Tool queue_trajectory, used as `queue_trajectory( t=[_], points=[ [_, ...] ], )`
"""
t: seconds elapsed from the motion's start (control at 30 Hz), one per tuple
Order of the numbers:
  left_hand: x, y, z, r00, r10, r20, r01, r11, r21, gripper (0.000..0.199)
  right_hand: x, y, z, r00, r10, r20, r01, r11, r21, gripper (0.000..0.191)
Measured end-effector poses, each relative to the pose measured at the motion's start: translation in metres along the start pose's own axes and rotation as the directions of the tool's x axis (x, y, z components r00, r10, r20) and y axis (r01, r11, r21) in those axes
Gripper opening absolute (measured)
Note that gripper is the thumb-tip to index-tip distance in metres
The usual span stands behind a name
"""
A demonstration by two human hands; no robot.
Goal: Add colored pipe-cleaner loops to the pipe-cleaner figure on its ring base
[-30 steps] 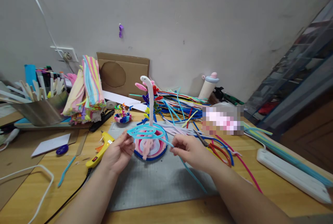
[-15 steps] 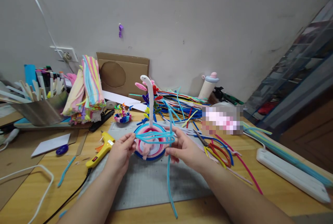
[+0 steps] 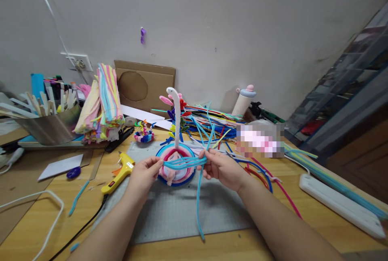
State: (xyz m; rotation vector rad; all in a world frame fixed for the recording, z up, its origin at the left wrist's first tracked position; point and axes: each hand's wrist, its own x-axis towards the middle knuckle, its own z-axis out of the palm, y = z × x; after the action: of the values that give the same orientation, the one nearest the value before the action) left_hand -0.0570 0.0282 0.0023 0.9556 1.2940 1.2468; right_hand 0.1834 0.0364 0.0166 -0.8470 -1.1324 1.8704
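The single view is taken from a camera worn on the head, above the person's side of the worktop (image 3: 182, 251), and faces forward and down across it toward the wall (image 3: 257, 30) behind. The left hand (image 3: 146, 173) and right hand (image 3: 222, 168) lie at close range, a little below the frame's centre, with the arms (image 3: 112, 221) extending from the lower border. The wide field runs from a metal container (image 3: 51, 125) at left to shelving (image 3: 348, 71) at right.
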Motion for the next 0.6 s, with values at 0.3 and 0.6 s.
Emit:
queue_trajectory(
  t=[0.3,0.6],
  points=[
    [0.0000,-0.0028,0.0011,1.000,0.030,-0.003,-0.030,0.989,0.145,0.036,-0.0006,0.0011,-0.0017,0.999,0.049,-0.008,-0.050,0.998,-0.034,0.021],
    [0.0002,-0.0017,-0.0023,0.999,0.046,-0.004,-0.046,0.994,0.095,0.036,-0.0018,0.0021,-0.0001,0.997,0.082,0.009,-0.079,0.982,-0.169,0.029]
  ],
)
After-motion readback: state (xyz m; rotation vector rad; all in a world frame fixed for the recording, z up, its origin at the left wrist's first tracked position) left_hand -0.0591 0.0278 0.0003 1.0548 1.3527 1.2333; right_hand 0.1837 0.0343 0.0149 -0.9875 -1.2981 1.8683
